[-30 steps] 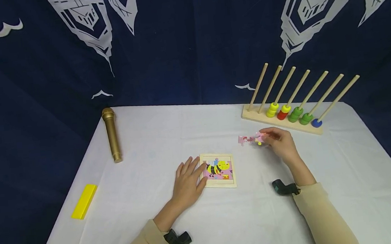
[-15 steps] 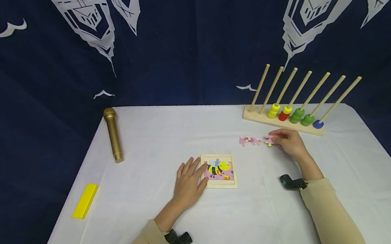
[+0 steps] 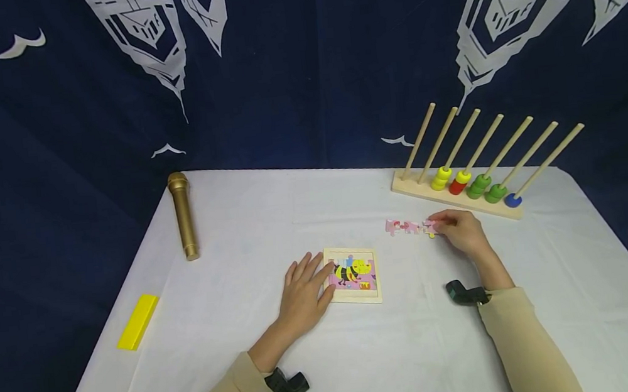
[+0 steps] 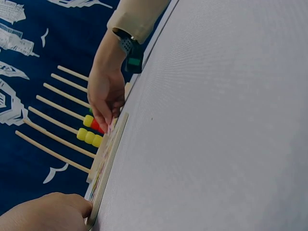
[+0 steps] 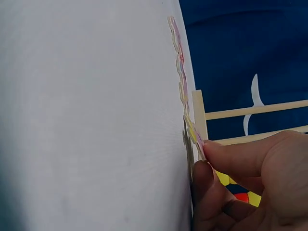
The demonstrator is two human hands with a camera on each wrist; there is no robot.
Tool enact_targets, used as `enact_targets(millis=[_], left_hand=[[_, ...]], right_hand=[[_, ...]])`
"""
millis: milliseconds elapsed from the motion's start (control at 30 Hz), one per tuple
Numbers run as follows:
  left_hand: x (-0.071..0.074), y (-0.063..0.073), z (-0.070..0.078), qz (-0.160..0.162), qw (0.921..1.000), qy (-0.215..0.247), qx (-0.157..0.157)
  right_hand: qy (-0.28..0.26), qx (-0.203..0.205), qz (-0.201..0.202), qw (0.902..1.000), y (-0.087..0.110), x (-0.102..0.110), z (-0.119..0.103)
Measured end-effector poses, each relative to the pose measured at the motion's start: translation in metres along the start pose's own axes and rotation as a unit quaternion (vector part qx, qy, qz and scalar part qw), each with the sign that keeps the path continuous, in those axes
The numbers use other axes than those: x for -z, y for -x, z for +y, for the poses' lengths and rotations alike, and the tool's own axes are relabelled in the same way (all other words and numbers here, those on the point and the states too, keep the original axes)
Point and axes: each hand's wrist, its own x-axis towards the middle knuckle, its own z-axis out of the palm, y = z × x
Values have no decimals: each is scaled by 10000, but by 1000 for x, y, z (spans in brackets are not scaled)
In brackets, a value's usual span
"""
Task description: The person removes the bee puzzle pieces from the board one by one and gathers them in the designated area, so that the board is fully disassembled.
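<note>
- Where the tabletop ends, a dark navy fabric backdrop printed with white towers and bird shapes closes off the far side and continues down left and right.
- A lightly creased white cloth covers the table.
- At the far left lies a gold-coloured microphone; nearer, along the left edge, is a flat yellow rectangular block.
- At the far right stands a pale wooden abacus, its seven upright rods holding yellow, red, green and blue beads low down.
- Near the middle, a square pale-wood puzzle tray with a bee picture lies flat. The left hand, fingers spread, touches its left edge.
- Right of the tray and farther back, a short row of pink jigsaw pieces lies on the cloth. At its right end, the right hand pinches a pink-and-yellow jigsaw piece between thumb and finger, near the abacus.
- Beige sleeves reach in from the near side.
</note>
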Motion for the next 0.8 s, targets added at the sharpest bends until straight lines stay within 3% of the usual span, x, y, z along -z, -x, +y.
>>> enact_targets(millis=[367, 567, 800], left_hand=[[1, 0, 1, -126, 9998, 83, 106], [1, 0, 0, -113, 9998, 86, 104], [-1, 0, -1, -93, 9999, 47, 119]], right_hand=[[617, 549, 517, 9952, 1, -4, 2], [454, 498, 661, 9955, 2, -4, 3], [131, 157, 764, 9969, 5, -5, -3]])
